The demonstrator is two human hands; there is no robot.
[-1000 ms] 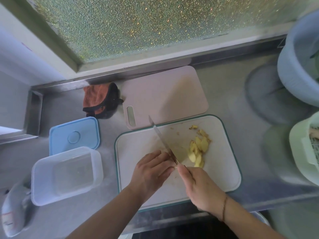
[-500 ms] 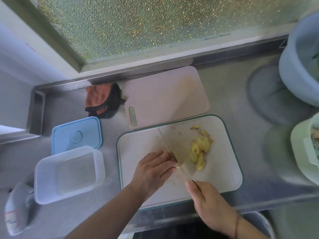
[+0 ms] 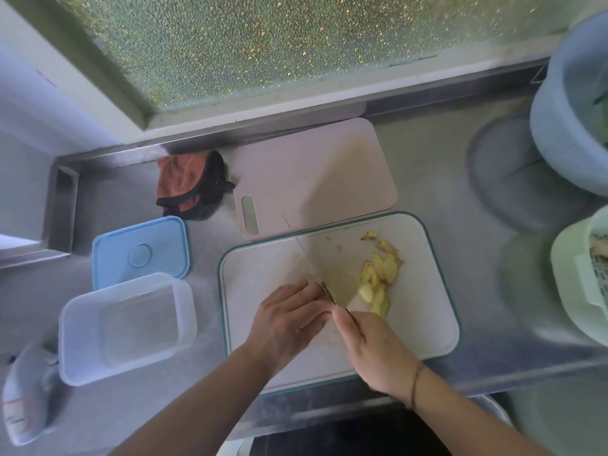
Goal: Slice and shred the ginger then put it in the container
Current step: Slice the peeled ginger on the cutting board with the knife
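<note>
On the steel table, the white cutting board carries a pile of ginger slices; the clear container stands empty, well apart to its left. Slicing seems underway. The right hand grips the knife; the left hand, fingers curled, presumably pins the hidden ginger. Next: finish slicing, then shred.

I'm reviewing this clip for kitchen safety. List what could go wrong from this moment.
1. The left hand has its fingers right beside the knife that the right hand is working, so a slip could nick a fingertip.
2. The blade looks blurred, suggesting quick strokes, which leaves little margin.
3. The ginger slices pile loosely right of the blade on the white cutting board; some may scatter before reaching the clear container.
</note>
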